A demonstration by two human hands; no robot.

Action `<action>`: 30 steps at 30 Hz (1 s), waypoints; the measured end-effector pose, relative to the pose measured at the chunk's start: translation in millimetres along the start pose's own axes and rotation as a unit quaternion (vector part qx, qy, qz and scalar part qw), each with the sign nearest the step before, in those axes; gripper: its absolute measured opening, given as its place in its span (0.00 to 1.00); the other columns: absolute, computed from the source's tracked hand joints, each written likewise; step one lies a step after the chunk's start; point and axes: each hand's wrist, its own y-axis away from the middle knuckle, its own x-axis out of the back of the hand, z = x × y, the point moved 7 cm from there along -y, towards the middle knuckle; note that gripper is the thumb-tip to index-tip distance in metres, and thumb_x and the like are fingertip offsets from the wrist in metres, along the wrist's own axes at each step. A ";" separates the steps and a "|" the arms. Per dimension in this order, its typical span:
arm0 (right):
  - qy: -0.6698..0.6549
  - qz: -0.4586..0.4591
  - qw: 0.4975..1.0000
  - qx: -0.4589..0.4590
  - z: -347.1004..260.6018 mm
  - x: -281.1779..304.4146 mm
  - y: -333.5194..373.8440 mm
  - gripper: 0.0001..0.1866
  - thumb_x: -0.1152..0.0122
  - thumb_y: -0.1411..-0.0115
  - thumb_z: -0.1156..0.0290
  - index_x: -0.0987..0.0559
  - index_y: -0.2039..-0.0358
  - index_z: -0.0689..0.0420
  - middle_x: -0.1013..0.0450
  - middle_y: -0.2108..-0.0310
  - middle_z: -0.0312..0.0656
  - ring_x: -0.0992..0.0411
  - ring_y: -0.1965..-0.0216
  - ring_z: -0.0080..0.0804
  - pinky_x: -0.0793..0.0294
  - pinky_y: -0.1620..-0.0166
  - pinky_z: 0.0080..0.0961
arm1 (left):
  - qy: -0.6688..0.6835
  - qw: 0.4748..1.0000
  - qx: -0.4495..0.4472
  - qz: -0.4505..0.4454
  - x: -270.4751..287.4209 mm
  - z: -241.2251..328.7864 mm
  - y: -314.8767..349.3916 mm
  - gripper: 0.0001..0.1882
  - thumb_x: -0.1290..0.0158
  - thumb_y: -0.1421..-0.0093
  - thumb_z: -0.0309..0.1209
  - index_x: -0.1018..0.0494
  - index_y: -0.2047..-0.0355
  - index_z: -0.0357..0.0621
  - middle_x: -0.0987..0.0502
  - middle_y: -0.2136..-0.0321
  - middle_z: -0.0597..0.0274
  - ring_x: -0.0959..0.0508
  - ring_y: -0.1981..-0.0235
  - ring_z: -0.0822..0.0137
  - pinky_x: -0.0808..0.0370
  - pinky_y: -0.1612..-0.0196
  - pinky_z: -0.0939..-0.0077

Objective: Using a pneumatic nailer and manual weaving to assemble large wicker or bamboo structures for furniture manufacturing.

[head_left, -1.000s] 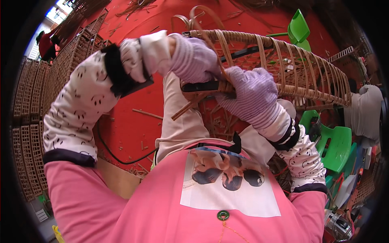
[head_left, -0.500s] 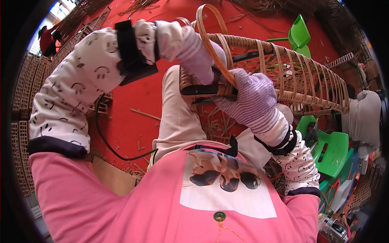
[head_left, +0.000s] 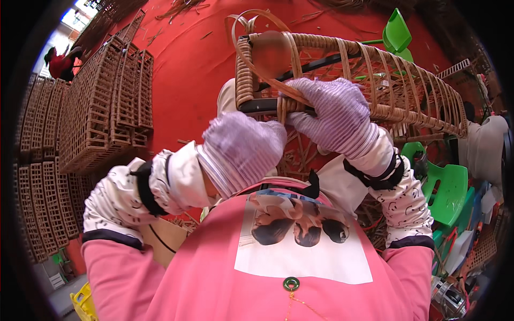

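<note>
The front of a pink shirt [head_left: 198, 262] fills the bottom of the frame, with a printed picture panel [head_left: 305, 262] at its middle and a green ring pendant [head_left: 290, 284] on a thin cord hanging over its lower edge. Patterned white sleeve covers [head_left: 120, 198] with dark cuffs wrap both forearms.

Left of centre, the left hand [head_left: 243, 152], in a lavender striped glove, has its fingers curled in; its fingertips are hidden, so I cannot tell whether it grips anything. Its knuckles come just below a dark bar [head_left: 262, 105] of the rattan frame [head_left: 244, 80].

Right of the centre, the right hand [head_left: 334, 115], gloved alike, is clamped on that frame where rattan is wound round the bar, fingers over the top and thumb below. A flat rattan strip [head_left: 272, 82] runs out from beside its fingers and arcs in a loose loop toward the top centre. The frame, with tightly wrapped edges and an open lattice side, stretches from the centre to the right of the frame.

Beyond and below the hands, short offcuts [head_left: 301, 160] litter a red floor [head_left: 187, 69]. A green plastic chair [head_left: 448, 195] stands at the right, near a grey cloth-covered object [head_left: 483, 147]. Stacked woven baskets [head_left: 91, 107] occupy the left side, and a person in red [head_left: 60, 65] is at the upper left.
</note>
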 end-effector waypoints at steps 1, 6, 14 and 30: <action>-0.026 -0.007 1.000 0.009 -0.3 0.0 -0.2 0.18 0.38 0.56 0.57 0.26 0.65 0.51 0.26 0.78 0.40 0.27 0.75 0.41 0.30 0.68 0.37 | -0.009 1.000 0.007 -0.005 -5.9 2.2 4.2 0.06 0.48 0.52 0.31 0.33 0.80 0.45 0.30 0.89 0.60 0.26 0.86 0.66 0.31 0.85 0.71; 0.007 -0.007 1.000 -0.003 0.2 -9.6 -1.5 0.19 0.39 0.54 0.51 0.26 0.70 0.52 0.26 0.78 0.40 0.27 0.75 0.41 0.31 0.67 0.38 | -0.020 0.997 0.047 -0.058 -33.0 3.3 11.6 0.04 0.50 0.51 0.29 0.32 0.77 0.44 0.27 0.82 0.58 0.23 0.79 0.66 0.29 0.80 0.69; 0.158 0.021 0.987 0.016 -8.0 -14.0 1.5 0.23 0.33 0.61 0.52 0.26 0.67 0.51 0.27 0.78 0.36 0.27 0.76 0.35 0.33 0.69 0.33 | 0.136 0.981 0.019 -0.138 4.3 -43.9 5.5 0.06 0.49 0.48 0.38 0.25 0.75 0.54 0.28 0.86 0.62 0.26 0.85 0.59 0.29 0.82 0.68; 0.135 0.092 0.986 0.016 -9.2 -7.3 6.2 0.21 0.30 0.66 0.55 0.25 0.72 0.50 0.29 0.79 0.35 0.29 0.77 0.35 0.33 0.70 0.32 | 0.019 0.950 -0.223 -0.220 -61.5 -66.5 -96.7 0.10 0.51 0.46 0.34 0.27 0.66 0.42 0.25 0.73 0.58 0.26 0.75 0.66 0.29 0.71 0.74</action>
